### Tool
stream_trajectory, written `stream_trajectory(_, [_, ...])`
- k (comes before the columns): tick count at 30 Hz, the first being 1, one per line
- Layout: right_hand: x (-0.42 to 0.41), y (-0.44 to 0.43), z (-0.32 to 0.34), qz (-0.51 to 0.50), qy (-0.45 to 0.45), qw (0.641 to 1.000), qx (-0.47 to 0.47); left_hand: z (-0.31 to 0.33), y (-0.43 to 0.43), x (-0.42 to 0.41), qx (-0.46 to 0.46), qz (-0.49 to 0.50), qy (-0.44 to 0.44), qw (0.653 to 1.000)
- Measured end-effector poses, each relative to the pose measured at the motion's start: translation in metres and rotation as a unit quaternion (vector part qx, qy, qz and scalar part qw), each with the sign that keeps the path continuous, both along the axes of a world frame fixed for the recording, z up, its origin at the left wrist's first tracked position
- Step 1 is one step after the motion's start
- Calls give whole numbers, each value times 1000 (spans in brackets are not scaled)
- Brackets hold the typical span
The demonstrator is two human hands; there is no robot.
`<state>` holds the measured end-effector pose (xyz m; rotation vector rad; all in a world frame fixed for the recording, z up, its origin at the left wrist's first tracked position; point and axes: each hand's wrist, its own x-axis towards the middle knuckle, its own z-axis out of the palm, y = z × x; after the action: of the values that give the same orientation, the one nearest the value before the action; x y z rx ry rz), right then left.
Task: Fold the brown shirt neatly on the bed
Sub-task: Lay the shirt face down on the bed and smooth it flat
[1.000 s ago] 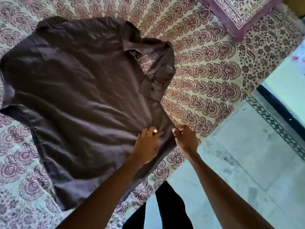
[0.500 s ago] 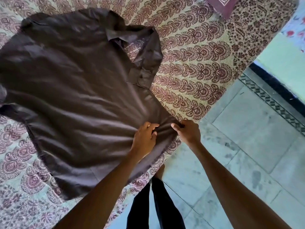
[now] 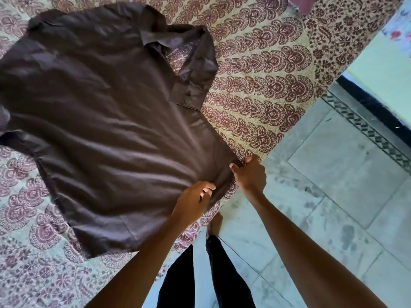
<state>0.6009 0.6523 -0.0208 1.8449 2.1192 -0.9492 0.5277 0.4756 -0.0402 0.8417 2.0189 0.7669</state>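
The brown shirt lies spread out on the bed, which has a cream cover printed with maroon motifs. Its collar points to the upper right and its hem reaches the bed's near edge. My left hand pinches the fabric near the shirt's lower right corner. My right hand grips that corner at the bed's edge, fingers closed on the cloth. A sleeve with a buttoned cuff lies folded near the collar.
A marble-tiled floor lies to the right of the bed, with a dark patterned border strip. My legs in black trousers stand at the bed's edge. A maroon pillow corner shows at the top.
Both hands have slid toward the bed's edge, drawing the shirt's corner with them. My left hand went from resting flat to pinching the fabric. The view has shifted slightly.
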Motion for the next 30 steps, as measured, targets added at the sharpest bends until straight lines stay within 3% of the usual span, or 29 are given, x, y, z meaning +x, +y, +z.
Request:
stream_trajectory(5, [11,-24,-13,-43,61,996,50,-7,-43,-4,-12,103,58,993])
stream_trajectory(11, [10,-22,-11,-100,110,986,73,-6,-41,0,-6,54,74,996])
stream_trajectory(16, [5,-8,-11,-6,68,996,63,-2,-13,-4,-28,-26,95,995])
stream_trajectory(22, [6,5,-9,-28,55,995,77,1,-1,-1,-30,-76,62,995])
stream_trajectory(27, [5,-2,-2,84,35,986,142,-1,-19,-7,-48,-16,92,995])
stream_trajectory(30, [6,-25,1,162,89,969,166,3,-51,-14,-53,59,142,987])
